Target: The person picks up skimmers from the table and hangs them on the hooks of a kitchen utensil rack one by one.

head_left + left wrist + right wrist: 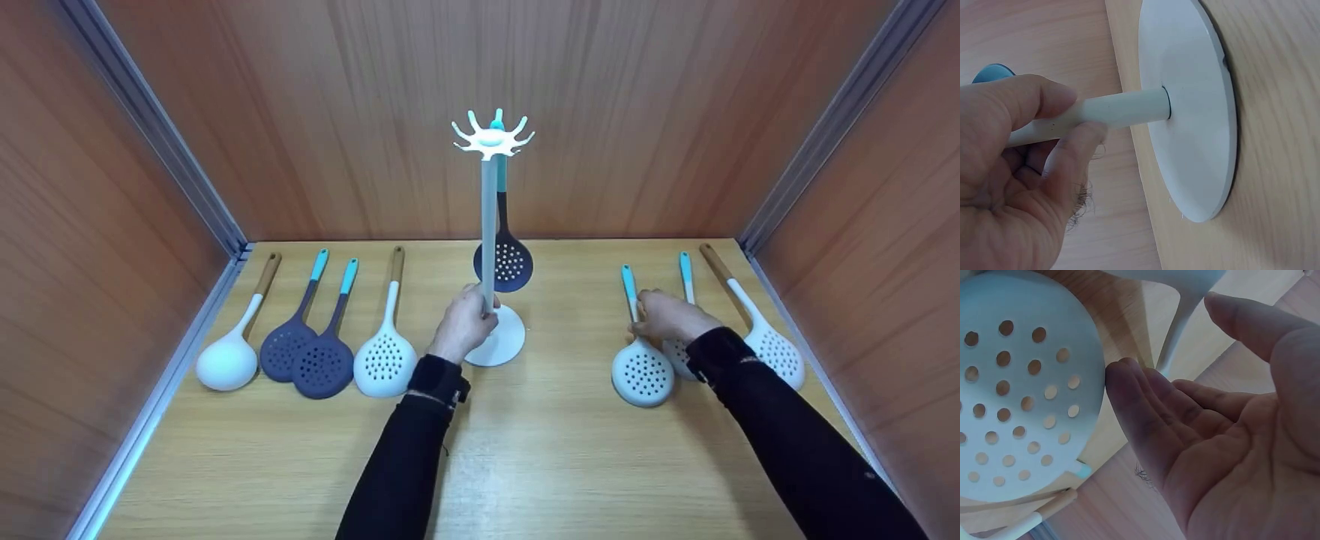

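My left hand [465, 326] grips the pole [1123, 108] of a white utensil stand low down, just above its round base [504, 341]. Curved hooks [492, 138] ring the top of this stand, and a dark skimmer [514, 262] with a turquoise handle hangs from it at the back. Over on the right, my right hand [671, 315] reaches among white skimmers with fingers spread. Its thumb is close to the neck of one turquoise-handled skimmer [643, 373]; its fingertips are at the rim of another skimmer [1027, 394], partly hidden by the hand in the head view.
Left of the stand lie a white ladle [227, 363] with a wooden handle, two overlapping dark skimmers [322, 366], and a white skimmer [385, 364]. A wooden-handled white skimmer [776, 352] lies by the right wall. Wood-look panels [375, 112] enclose the table [540, 465] at back and sides.
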Motion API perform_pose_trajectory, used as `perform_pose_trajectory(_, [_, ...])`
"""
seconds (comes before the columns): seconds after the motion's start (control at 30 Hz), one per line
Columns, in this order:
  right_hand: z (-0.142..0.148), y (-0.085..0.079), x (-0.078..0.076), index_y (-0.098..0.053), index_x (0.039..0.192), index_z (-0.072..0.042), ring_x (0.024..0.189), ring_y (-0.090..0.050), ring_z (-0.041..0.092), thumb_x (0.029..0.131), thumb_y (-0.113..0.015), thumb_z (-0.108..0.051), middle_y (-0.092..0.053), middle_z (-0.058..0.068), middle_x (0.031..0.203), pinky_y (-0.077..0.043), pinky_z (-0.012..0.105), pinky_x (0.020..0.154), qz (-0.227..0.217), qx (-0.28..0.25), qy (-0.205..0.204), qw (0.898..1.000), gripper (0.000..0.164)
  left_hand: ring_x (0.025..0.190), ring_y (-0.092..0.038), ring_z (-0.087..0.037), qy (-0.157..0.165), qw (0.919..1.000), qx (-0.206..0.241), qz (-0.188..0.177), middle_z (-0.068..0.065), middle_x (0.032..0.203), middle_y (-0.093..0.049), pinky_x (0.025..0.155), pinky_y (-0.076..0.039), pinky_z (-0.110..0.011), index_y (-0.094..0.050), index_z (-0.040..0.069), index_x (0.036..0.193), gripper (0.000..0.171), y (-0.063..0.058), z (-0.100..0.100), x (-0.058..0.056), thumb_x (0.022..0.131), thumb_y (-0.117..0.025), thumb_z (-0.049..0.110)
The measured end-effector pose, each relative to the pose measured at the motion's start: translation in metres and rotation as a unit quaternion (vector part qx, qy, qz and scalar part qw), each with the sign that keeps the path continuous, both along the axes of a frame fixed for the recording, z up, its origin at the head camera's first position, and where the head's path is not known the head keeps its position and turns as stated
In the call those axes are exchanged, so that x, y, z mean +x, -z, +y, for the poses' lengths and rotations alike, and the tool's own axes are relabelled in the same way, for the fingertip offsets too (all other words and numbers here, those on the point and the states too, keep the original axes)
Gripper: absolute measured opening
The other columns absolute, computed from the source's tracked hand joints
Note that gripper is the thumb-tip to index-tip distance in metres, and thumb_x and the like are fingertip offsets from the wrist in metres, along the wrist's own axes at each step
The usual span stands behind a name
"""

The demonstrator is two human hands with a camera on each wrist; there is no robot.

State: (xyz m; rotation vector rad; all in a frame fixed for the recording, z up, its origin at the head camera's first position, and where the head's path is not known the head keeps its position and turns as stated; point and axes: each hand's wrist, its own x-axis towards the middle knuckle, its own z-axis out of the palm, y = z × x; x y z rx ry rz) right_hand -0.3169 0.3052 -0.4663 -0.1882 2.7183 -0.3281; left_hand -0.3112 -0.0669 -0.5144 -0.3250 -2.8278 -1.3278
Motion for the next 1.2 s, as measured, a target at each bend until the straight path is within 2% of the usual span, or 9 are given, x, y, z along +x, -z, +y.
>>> perform_pose_trajectory(0.07, [0.001,0.002,-0.001,-0.059,0.14,0.014,0.098,-0.064,0.033,0.115,-0.074,-0.025,-0.067,0.024,0.117,-0.057,0.043,0.083,0.0,-0.001,-0.004,1.0,0.049,0.109,-0.069,-0.031,-0.001,1.0,0.003,-0.001,-0.019,0.118,-0.073,0.103,-0.064,-0.051,-0.075,0.0,0.115,0.017,0.0,0.0,0.001,0.102,-0.073,-0.01])
perform_pose_trajectory(0.1, [0.002,0.003,-0.002,-0.061,0.132,0.011,0.091,-0.061,0.029,0.115,-0.075,-0.025,-0.064,0.018,0.108,-0.052,0.039,0.076,0.0,-0.001,-0.006,1.0,0.043,0.109,-0.068,-0.031,0.0,1.0,0.005,-0.001,-0.019,0.118,-0.073,0.103,-0.064,-0.051,-0.075,0.0,0.115,0.017,-0.001,0.0,0.001,0.102,-0.073,-0.01])
perform_pose_trajectory(0.23, [0.003,0.007,-0.004,-0.058,0.108,-0.001,0.077,-0.055,0.021,0.114,-0.075,-0.026,-0.055,0.006,0.092,-0.043,0.03,0.066,-0.002,-0.005,-0.012,1.0,0.031,0.107,-0.067,-0.032,0.0,0.9999,0.006,0.009,-0.018,0.116,-0.073,0.101,-0.063,-0.051,-0.074,0.0,0.114,0.016,-0.001,0.0,0.002,0.101,-0.074,-0.01])
perform_pose_trajectory(0.33, [0.002,0.007,-0.003,-0.057,0.104,-0.003,0.074,-0.053,0.019,0.114,-0.074,-0.027,-0.054,0.005,0.089,-0.042,0.029,0.064,-0.011,-0.008,-0.004,1.0,0.031,0.107,-0.067,-0.032,0.0,0.9999,0.007,0.008,-0.018,0.116,-0.072,0.101,-0.063,-0.051,-0.074,0.0,0.113,0.016,-0.001,-0.001,0.002,0.101,-0.074,-0.009])
perform_pose_trajectory(0.5, [0.001,0.007,-0.003,-0.059,0.105,-0.004,0.077,-0.054,0.02,0.115,-0.074,-0.027,-0.054,0.005,0.09,-0.043,0.03,0.066,-0.027,-0.013,0.019,0.999,0.03,0.111,-0.068,-0.033,-0.001,1.0,0.008,-0.003,-0.018,0.119,-0.073,0.104,-0.063,-0.052,-0.074,0.001,0.116,0.016,-0.001,0.0,0.002,0.102,-0.074,-0.009])
perform_pose_trajectory(0.77, [-0.002,0.013,-0.006,-0.055,0.084,-0.012,0.066,-0.048,0.015,0.114,-0.075,-0.025,-0.046,-0.003,0.074,-0.041,0.027,0.06,-0.027,-0.019,0.029,0.999,0.038,0.114,-0.07,-0.034,-0.003,1.0,0.002,-0.008,-0.018,0.121,-0.074,0.105,-0.064,-0.052,-0.075,0.001,0.117,0.016,-0.001,0.0,0.0,0.104,-0.073,-0.008])
perform_pose_trajectory(1.0, [-0.005,0.015,-0.006,-0.062,0.095,-0.004,0.07,-0.054,0.016,0.112,-0.076,-0.021,-0.055,0.002,0.081,-0.045,0.025,0.062,-0.019,-0.037,0.048,0.998,0.028,0.11,-0.07,-0.033,0.0,1.0,0.005,-0.001,-0.018,0.12,-0.073,0.103,-0.064,-0.052,-0.074,0.001,0.115,0.016,-0.001,0.0,0.002,0.104,-0.072,-0.009])
perform_pose_trajectory(1.2, [-0.006,0.016,-0.006,-0.063,0.093,-0.003,0.071,-0.057,0.016,0.11,-0.077,-0.019,-0.058,0.002,0.079,-0.046,0.025,0.063,-0.007,-0.031,0.039,0.999,0.027,0.111,-0.068,-0.034,0.004,1.0,0.001,0.007,-0.019,0.121,-0.073,0.105,-0.063,-0.053,-0.074,0.0,0.114,0.017,0.001,0.0,0.002,0.101,-0.072,-0.01])
